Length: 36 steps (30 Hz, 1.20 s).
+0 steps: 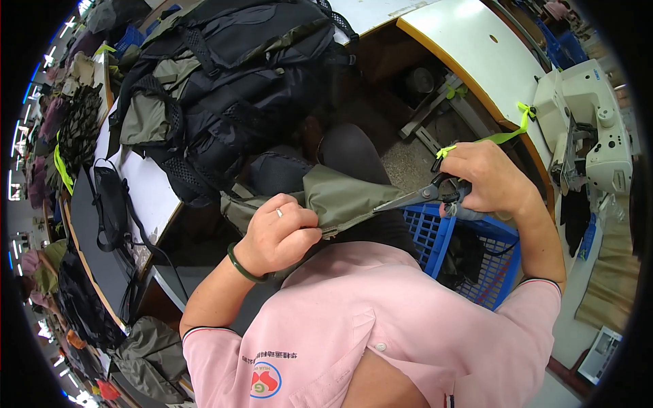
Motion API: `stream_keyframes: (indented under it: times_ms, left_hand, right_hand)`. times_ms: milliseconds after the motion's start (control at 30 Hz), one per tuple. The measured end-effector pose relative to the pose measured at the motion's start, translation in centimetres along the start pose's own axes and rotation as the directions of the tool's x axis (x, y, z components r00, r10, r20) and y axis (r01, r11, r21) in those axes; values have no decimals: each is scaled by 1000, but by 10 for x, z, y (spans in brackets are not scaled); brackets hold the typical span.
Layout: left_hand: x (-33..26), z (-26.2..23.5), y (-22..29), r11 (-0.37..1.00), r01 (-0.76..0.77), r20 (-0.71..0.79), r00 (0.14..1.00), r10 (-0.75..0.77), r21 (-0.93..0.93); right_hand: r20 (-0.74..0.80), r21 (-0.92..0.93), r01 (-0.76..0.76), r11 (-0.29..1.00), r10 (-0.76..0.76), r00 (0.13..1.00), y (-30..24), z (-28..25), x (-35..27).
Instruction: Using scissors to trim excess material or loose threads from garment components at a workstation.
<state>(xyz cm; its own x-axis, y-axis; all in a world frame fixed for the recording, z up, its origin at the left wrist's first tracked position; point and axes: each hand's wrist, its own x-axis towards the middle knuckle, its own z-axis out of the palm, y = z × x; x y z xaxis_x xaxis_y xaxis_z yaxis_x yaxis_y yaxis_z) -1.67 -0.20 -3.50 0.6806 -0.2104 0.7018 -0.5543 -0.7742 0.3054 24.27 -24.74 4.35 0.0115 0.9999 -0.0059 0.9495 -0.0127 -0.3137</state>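
My left hand (280,234) pinches the edge of an olive-green fabric piece (337,194) that lies across my lap; a ring and a dark green bangle show on that hand and wrist. My right hand (486,178) grips black-handled scissors (416,197), blades pointing left, their tips at the fabric edge beside my left fingers. A neon-yellow ribbon (507,136) runs from the scissor hand toward the sewing machine.
A heap of black and olive backpacks (224,81) covers the white table (146,190) at left. A blue plastic crate (476,272) stands by my right knee. A white sewing machine (592,129) sits on the curved white tabletop (469,47) at right. More bags lie at lower left.
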Motion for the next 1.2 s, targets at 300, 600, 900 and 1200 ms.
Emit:
stream_keyframes:
  times_ms: [300, 600, 900, 1200]
  left_hand:
    - [-4, 5, 1, 993, 51, -34, 998, -55, -104]
    - [6, 7, 2, 993, 57, -122, 990, -70, -107]
    - [17, -7, 4, 337, 762, 427, 607, -671, -553]
    - [22, 2, -5, -71, 744, 608, 482, -631, -664]
  right_hand:
    - [-113, -42, 99, 994, -103, 988, -34, 3, 26]
    - [-160, -182, 120, 976, -150, 976, -39, 12, 36]
    - [-219, -167, 37, 985, -73, 973, -34, 3, 33]
    - [-160, -172, 56, 984, -84, 983, -36, -1, 42]
